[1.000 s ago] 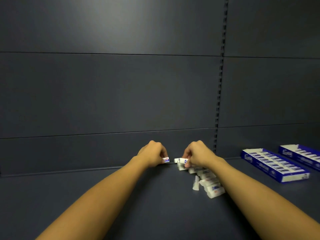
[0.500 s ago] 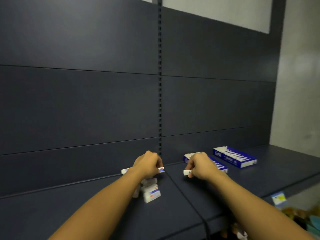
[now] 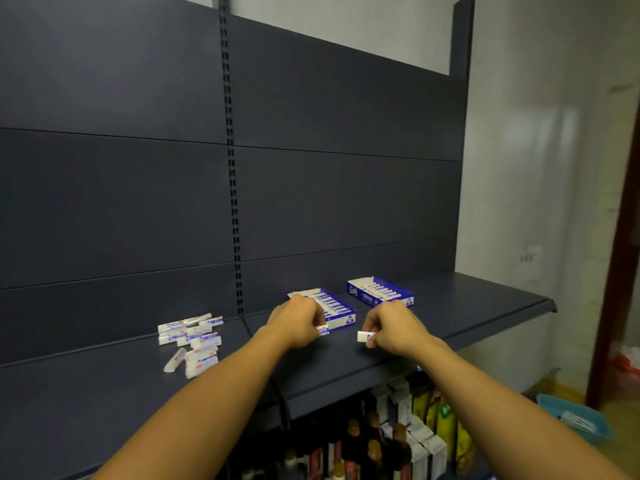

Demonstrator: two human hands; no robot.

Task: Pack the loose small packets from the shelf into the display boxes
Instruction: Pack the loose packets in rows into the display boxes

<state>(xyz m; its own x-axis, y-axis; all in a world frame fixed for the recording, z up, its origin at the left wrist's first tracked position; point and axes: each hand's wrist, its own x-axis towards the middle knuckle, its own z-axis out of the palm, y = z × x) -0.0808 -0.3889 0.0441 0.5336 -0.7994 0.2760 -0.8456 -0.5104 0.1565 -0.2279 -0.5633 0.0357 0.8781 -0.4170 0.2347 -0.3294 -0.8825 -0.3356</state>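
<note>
My left hand [image 3: 298, 322] pinches a small white packet [image 3: 323, 330] just in front of the nearer blue display box [image 3: 337, 311]. My right hand [image 3: 394, 327] holds another white packet [image 3: 363, 336] to the right of that box and in front of the second blue display box [image 3: 381, 292]. Both boxes lie open on the dark shelf [image 3: 467, 306] with rows of packets inside. A pile of several loose white packets [image 3: 192, 339] lies on the shelf to the left of my hands.
The shelf's front edge [image 3: 381, 368] runs just below my wrists. Bottles and cartons [image 3: 398, 434] stand on the lower level. A blue basin [image 3: 575, 417] sits on the floor at the right. A slotted upright [image 3: 233, 202] divides the back panel.
Both hands, each with a packet, have moved right from the loose pile to the display boxes. The view has swung right, so the pile now lies to the left.
</note>
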